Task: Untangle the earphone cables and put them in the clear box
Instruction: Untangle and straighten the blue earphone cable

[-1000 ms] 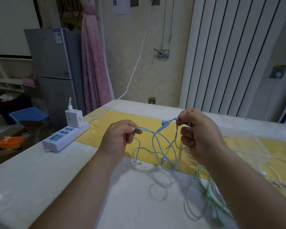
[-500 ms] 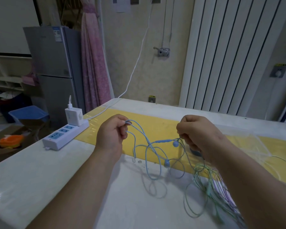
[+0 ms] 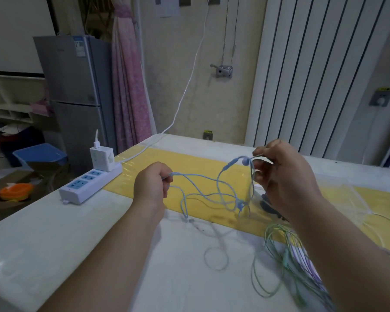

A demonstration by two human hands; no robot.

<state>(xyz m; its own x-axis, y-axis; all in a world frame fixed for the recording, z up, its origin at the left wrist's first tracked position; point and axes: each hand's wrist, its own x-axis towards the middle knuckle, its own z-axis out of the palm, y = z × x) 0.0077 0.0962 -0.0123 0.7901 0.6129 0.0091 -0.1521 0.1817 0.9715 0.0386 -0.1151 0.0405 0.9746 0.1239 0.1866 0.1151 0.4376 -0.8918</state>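
A light blue earphone cable (image 3: 208,194) hangs in loose loops between my two hands above the white table (image 3: 54,235). My left hand (image 3: 152,183) pinches one end of it. My right hand (image 3: 284,176) holds the other part up high, with a blue earbud (image 3: 245,162) and remote just left of its fingers. A second blue earbud (image 3: 241,206) dangles low. A green cable (image 3: 277,262) lies in a heap under my right forearm, mixed with purple strands. The clear box (image 3: 338,199) stands behind my right hand, mostly hidden.
A white power strip (image 3: 89,185) with a charger plugged in sits at the table's left edge, its white cord running to the wall. A yellow mat (image 3: 189,163) crosses the table. White cables (image 3: 385,224) lie at the far right.
My right hand has risen, lifting the blue earbud and remote up again. My left hand has dropped a little and the blue loops now stretch wider between the hands.
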